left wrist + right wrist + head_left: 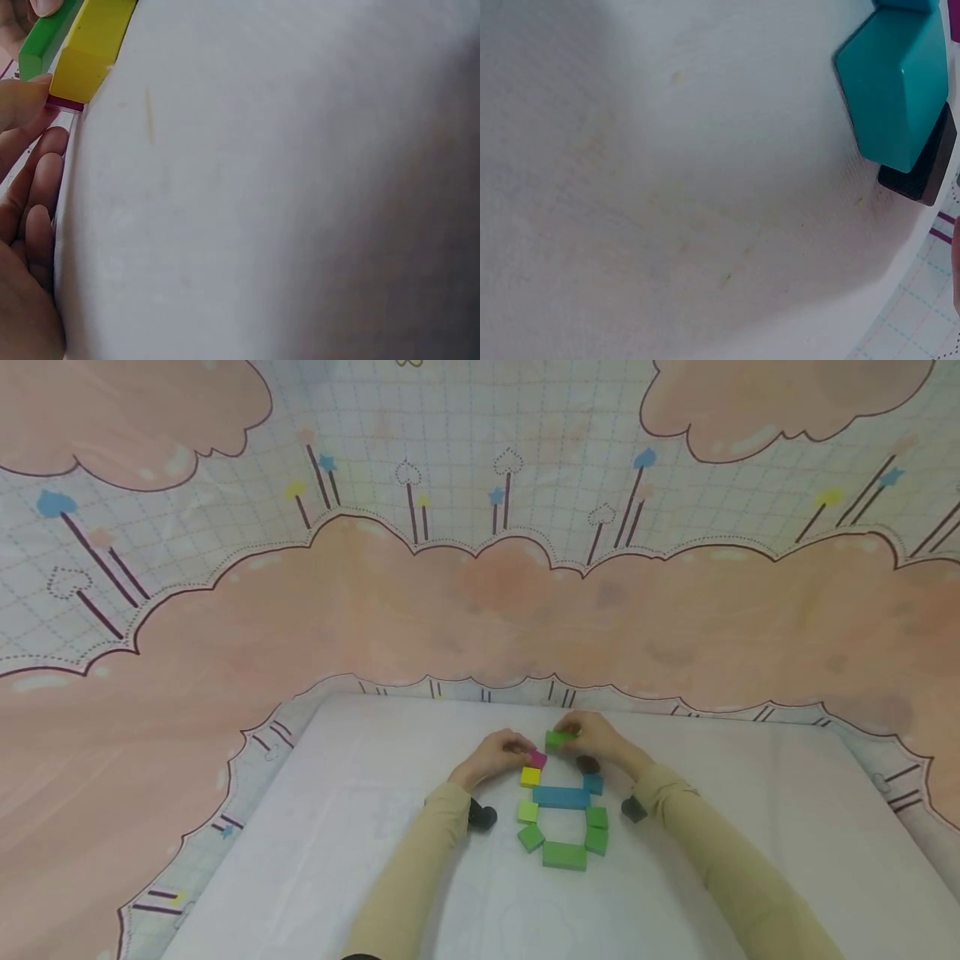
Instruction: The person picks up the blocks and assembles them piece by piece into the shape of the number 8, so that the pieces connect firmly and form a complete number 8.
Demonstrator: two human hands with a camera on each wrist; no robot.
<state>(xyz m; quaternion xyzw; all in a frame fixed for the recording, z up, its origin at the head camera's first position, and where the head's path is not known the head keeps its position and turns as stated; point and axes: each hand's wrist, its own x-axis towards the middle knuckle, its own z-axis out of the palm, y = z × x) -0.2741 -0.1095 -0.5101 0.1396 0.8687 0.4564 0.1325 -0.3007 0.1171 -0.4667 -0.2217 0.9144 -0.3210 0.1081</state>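
Observation:
At the top of a ring of wooden blocks, my left hand (498,756) pinches a magenta block (537,759); the left wrist view shows the thumb against its edge (66,104). My right hand (596,735) grips a green block (556,741) just beyond it, with fingers over its right end. Below the magenta block sits a yellow block (530,777). A black block (588,764) lies under the right hand, touching a teal block (889,86) in the right wrist view. Most of the right hand is outside that view.
A long blue block (561,797) crosses the figure's middle. Below it, a light green block (527,812), several green blocks and a long green block (564,856) form a lower loop. All stand on a white table (360,827) before a patterned cloth (480,610).

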